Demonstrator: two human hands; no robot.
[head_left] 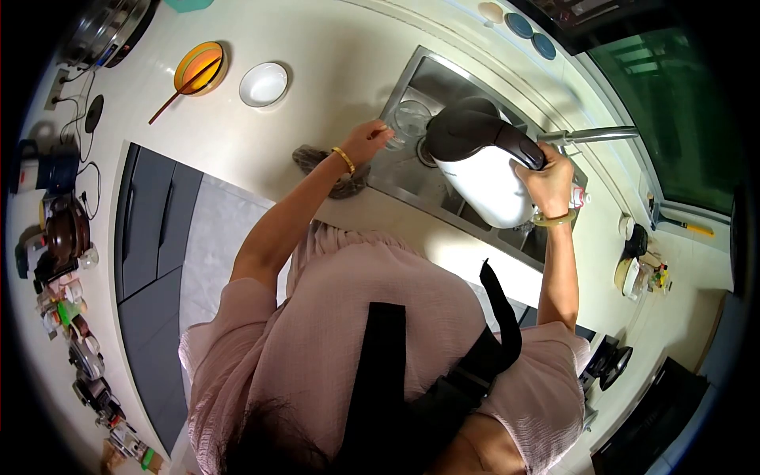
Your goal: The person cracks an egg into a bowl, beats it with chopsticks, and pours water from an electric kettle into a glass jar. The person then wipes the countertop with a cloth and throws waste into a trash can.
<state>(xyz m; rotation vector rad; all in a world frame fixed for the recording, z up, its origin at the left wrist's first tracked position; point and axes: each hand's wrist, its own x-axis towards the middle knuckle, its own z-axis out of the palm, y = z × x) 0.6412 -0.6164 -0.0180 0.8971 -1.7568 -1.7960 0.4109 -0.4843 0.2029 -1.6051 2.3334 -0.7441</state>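
My right hand is wrapped around the black handle of a white electric kettle. The kettle is tilted over the steel sink, its dark lid end toward a clear glass cup. My left hand has its fingers closed at the side of the cup, which it holds over the sink's left part. Whether water is running from the spout is hidden behind the lid. A dark, crumpled cloth-like thing lies beneath my left wrist on the counter edge.
On the counter to the left stand a white bowl and an orange bowl with chopsticks across it. A metal faucet reaches in behind the sink. Jars and appliances, including a brown pot, line the far left counter.
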